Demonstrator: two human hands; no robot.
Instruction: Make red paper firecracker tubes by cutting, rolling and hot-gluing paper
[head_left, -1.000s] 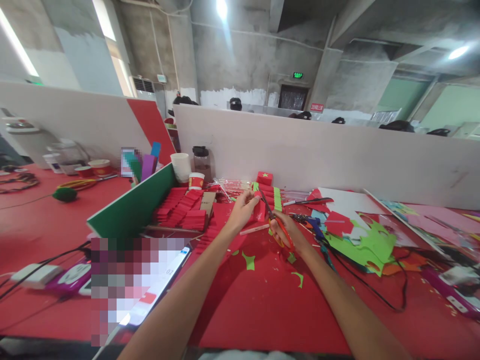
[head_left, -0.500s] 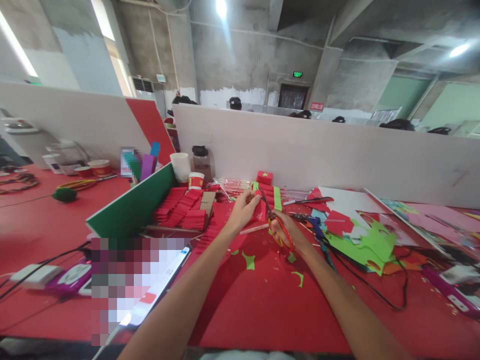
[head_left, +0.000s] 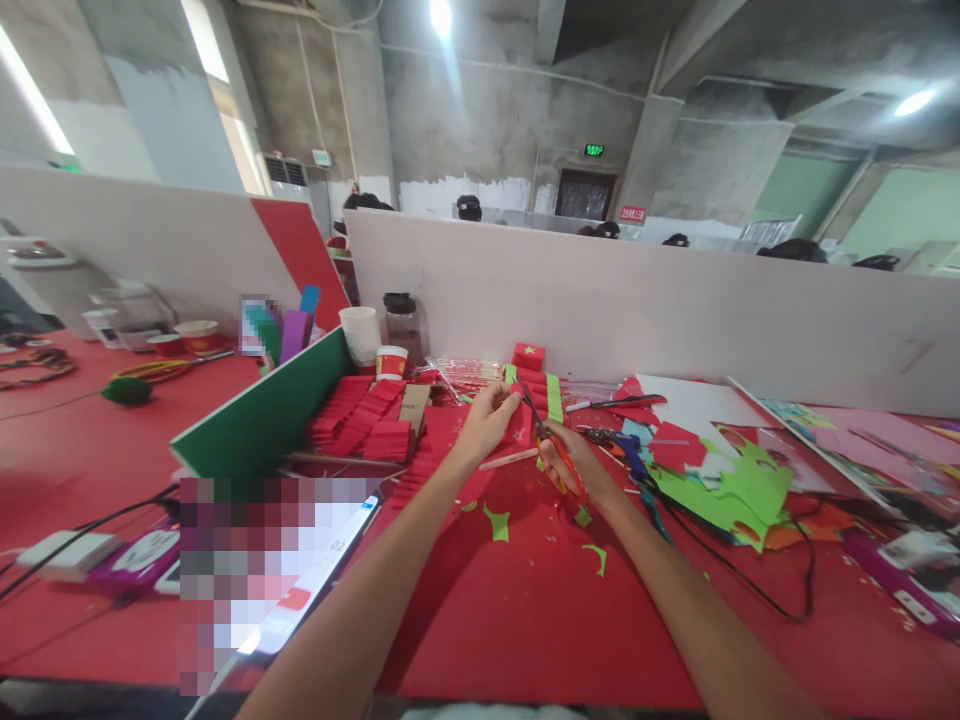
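Observation:
My left hand [head_left: 489,420] is closed on a small red piece [head_left: 517,394], apparently paper or felt, pinched between thumb and fingers. My right hand [head_left: 570,460] grips a pair of scissors [head_left: 568,470] with orange-red and yellow handles. Their dark blades point up and away, right beside the red piece; I cannot tell whether they touch it. Beneath both hands lies red sheet material [head_left: 517,428] with faint pale marks. A pale pencil-like stick [head_left: 508,459] rests just below the hands. Green scraps [head_left: 496,522] are scattered on the red table [head_left: 525,620] between my forearms.
Stacks of red pieces [head_left: 367,415] lie at left beside a green divider board [head_left: 262,410]. A lit phone [head_left: 322,570] is near my left forearm. Green cut-out sheets [head_left: 727,480], a black cable [head_left: 750,575] and tools lie at right. Paper cups [head_left: 361,335] and a bottle [head_left: 402,322] stand behind.
Almost nothing differs. Both hands stay in place with the red piece and the scissors; the whole view has shifted very slightly.

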